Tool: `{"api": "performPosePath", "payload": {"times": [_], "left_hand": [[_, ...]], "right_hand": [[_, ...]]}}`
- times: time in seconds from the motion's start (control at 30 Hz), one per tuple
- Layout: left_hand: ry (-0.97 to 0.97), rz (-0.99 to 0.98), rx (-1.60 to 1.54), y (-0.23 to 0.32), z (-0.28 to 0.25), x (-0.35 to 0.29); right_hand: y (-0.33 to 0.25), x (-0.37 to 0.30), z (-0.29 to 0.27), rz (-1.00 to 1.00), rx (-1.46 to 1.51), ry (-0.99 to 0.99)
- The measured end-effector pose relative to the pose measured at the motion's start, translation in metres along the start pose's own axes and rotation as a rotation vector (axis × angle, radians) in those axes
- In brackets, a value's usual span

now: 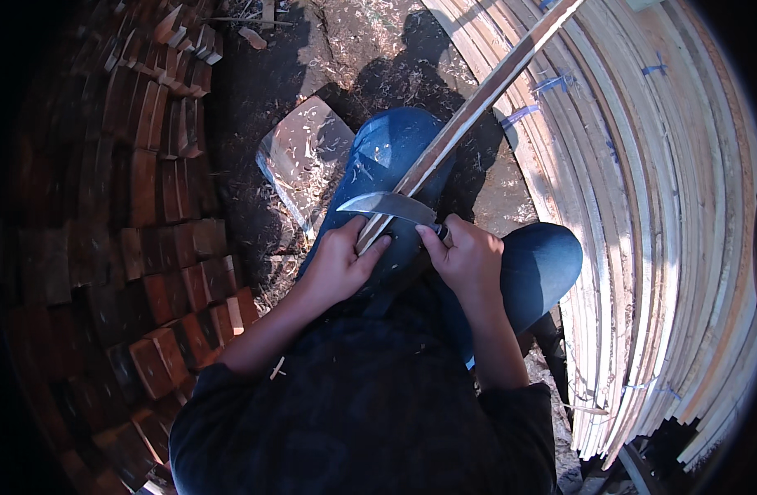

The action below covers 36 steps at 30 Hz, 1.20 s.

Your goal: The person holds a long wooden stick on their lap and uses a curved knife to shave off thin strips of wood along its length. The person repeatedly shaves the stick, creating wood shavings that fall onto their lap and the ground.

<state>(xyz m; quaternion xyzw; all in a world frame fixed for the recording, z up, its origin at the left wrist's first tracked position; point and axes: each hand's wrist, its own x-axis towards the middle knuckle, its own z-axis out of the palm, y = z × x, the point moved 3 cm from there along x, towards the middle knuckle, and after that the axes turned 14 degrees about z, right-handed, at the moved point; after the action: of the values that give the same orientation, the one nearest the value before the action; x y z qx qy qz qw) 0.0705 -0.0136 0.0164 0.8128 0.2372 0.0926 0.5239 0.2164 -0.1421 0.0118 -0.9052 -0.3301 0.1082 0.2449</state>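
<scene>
A long, narrow wooden strip [469, 111] slants from my lap up to the top right, resting over my left thigh. My left hand [341, 260] is closed around its near end, the thumb along one side. In my right hand [469, 252] is the dark handle of a knife, mostly hidden by the fingers. The knife [387, 204] has a broad, curved blade that lies across the strip just beyond my left hand, its tip pointing left. Whether the edge bites into the wood I cannot tell.
Stacked reddish-brown wood blocks [160, 363] rise along the left. Long pale wooden strips [634, 206], bundled with blue ties, fill the right. A flat slab [308, 136] lies on the ground beyond my left knee, with shavings scattered over it and the dirt.
</scene>
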Motion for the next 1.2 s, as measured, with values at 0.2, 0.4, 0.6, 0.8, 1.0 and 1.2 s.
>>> {"api": "performPosePath", "payload": {"times": [0.2, 0.4, 0.6, 0.8, 1.0, 1.2], "left_hand": [[-0.023, -0.046, 0.043, -0.001, -0.001, -0.004], [-0.037, -0.078, 0.066, -0.001, 0.002, -0.007], [-0.027, -0.045, 0.062, -0.007, 0.0, -0.007], [-0.06, -0.014, 0.059, -0.007, 0.0, -0.004], [-0.016, 0.04, 0.071, -0.005, 0.004, -0.005], [-0.024, -0.005, 0.064, -0.007, 0.004, -0.005]], "right_hand": [[0.011, 0.007, 0.001, -0.038, -0.054, 0.073], [0.053, 0.043, -0.024, 0.104, -0.11, 0.292], [0.081, 0.065, -0.038, 0.444, 0.21, 0.246], [0.041, 0.0, 0.016, 0.162, 0.268, -0.037], [0.011, 0.001, 0.007, -0.002, 0.106, 0.008], [0.05, 0.041, -0.008, 0.039, -0.109, 0.138]]}}
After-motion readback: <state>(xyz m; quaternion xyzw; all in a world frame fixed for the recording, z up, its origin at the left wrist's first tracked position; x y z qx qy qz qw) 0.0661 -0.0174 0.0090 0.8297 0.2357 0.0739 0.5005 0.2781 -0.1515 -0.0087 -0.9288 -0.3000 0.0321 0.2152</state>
